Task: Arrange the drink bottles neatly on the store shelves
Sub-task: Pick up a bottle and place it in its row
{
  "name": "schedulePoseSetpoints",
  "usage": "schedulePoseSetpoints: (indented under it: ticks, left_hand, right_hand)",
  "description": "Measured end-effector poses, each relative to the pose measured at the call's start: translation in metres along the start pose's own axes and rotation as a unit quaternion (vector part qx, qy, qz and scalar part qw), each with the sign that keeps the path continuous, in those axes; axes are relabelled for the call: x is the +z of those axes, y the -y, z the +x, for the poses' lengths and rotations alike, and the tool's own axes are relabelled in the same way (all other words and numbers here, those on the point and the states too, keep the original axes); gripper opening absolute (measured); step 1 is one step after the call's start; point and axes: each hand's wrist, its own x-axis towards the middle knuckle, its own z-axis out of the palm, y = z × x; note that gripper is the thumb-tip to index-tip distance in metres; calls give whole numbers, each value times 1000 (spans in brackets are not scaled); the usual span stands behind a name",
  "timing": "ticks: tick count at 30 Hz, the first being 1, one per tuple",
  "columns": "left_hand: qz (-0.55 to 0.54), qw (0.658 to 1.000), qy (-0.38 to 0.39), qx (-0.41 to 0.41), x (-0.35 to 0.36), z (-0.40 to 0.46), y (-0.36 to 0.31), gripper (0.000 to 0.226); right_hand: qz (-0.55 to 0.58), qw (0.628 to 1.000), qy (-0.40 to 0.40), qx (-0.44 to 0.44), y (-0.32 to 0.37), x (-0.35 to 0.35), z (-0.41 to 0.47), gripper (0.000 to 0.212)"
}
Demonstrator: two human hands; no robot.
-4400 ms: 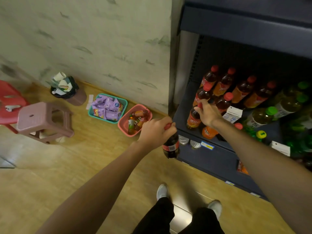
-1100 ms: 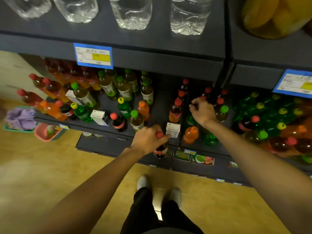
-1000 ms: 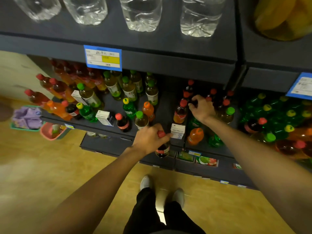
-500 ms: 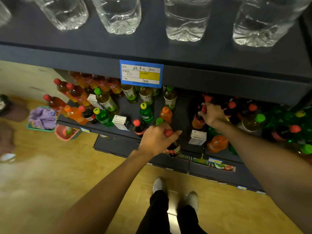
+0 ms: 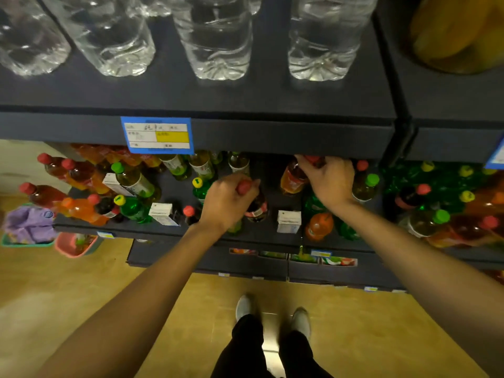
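My left hand [image 5: 227, 203] grips the red cap and neck of a dark cola bottle [image 5: 256, 210], holding it over the middle of the dark lower shelf [image 5: 261, 236]. My right hand [image 5: 328, 180] reaches deeper under the shelf above, fingers closed on the red cap of a bottle at the back; next to it stands an orange-brown tea bottle [image 5: 291, 178]. Mixed bottles with red, green, yellow and orange caps stand scattered across the shelf, with red-capped ones [image 5: 71, 170] grouped at the left and green ones [image 5: 436, 184] at the right.
Large clear water bottles [image 5: 218, 36] stand on the upper shelf [image 5: 245, 132], which carries a blue price tag [image 5: 157, 135]. Small white cartons [image 5: 289, 221] sit among the drinks. On the wooden floor at left are a pink basket [image 5: 73, 245] and a teal basket of purple packets [image 5: 27, 227].
My left hand has lifted the cola bottle from below the shelf edge up over the shelf. My right hand has reached further back under the upper shelf. The view moved closer.
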Motion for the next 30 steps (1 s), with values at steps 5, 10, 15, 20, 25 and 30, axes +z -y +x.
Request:
schedulePoseSetpoints:
  ticks: [5,10,15,20,25,30]
  left_hand:
    - [47,996,64,28,16,16,-1,19]
    - [100,987,123,14,36,27,2,23]
    - [118,982,148,16,43,35,-10,20]
    - [168,973,152,42,50,44,-30,20]
    - [221,955,187,59,63,59,-31,27]
    - [250,939,223,78,81,69,-35,43]
  right_hand:
    - [70,995,-74,-23,10,-46,-14,34]
    - [125,988,-80,-29,7,-83,-29,22]
    - [144,986,-65,-48,1,-110,-44,28]
    - [137,987,-51,-66,-8,-132,-59,30]
    - [119,989,-46,-71,-21,-149,-80,34]
    - [126,990,-40,-43,-28,-160,-95,31]
